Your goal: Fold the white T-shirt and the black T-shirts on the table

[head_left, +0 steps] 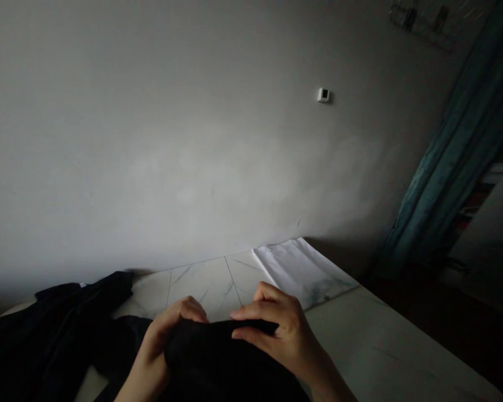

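Note:
A dark cloth (222, 363) is held up at the bottom centre, between my two hands. My left hand (171, 329) is closed on the left part of its upper edge. On the right, my right hand (276, 324) pinches the same edge between thumb and fingers. More dark fabric (67, 318) lies bunched on the table at the left, with a small pale spot near its top; whether it joins the held cloth cannot be made out.
The marble-patterned table (352, 335) meets a grey wall (193, 139). White fabric (293, 265) lies flat near its back right corner. A small white device (323, 95) is on the wall. A teal curtain (440, 162) hangs at the right.

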A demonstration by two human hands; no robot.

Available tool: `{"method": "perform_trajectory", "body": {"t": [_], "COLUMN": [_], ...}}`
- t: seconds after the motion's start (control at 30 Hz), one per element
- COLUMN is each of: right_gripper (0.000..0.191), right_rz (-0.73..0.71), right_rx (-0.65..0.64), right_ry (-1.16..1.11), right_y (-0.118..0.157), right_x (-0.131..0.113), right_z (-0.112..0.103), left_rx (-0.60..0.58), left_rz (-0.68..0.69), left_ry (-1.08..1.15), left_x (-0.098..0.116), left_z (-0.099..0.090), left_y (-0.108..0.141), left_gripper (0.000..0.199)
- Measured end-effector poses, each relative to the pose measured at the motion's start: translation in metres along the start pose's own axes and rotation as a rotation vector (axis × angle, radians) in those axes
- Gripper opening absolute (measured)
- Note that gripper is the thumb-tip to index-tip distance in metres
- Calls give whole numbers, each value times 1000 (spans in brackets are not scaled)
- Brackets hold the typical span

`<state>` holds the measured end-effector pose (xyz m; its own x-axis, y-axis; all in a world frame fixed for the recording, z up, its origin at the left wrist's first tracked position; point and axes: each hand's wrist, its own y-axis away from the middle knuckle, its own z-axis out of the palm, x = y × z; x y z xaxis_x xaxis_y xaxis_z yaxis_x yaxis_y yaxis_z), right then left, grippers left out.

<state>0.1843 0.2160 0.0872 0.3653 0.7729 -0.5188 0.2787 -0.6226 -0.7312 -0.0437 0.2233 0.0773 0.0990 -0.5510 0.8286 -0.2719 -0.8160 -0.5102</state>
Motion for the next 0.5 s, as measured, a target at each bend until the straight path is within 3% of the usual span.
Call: {"method": "perform_trajectory", "body": {"t": [0.17, 0.27, 0.37, 0.43, 0.5], "right_gripper": [11, 7, 3, 6, 11], "right_rz": [-6, 50, 133, 172, 196], "right_rx": [2, -20, -44, -47, -47], "right_ry": [-51, -85, -111, -109, -100], "right_y": [-1, -1, -2, -3, -3], "right_x": [0, -2, -2, -1, 0], "right_z": [0, 1, 1, 2, 2], "left_rx": [-210, -314, -307, -277, -222], "left_rz": [-113, -127, -114, -125, -151], "left_ry": [59, 124, 163, 65, -88], "left_x": [-6, -4, -1, 1, 1], "left_z": [-12, -22, -26, -23, -16], "left_y": [2, 0, -1, -1, -2], "left_gripper": [27, 35, 51, 57, 51]}}
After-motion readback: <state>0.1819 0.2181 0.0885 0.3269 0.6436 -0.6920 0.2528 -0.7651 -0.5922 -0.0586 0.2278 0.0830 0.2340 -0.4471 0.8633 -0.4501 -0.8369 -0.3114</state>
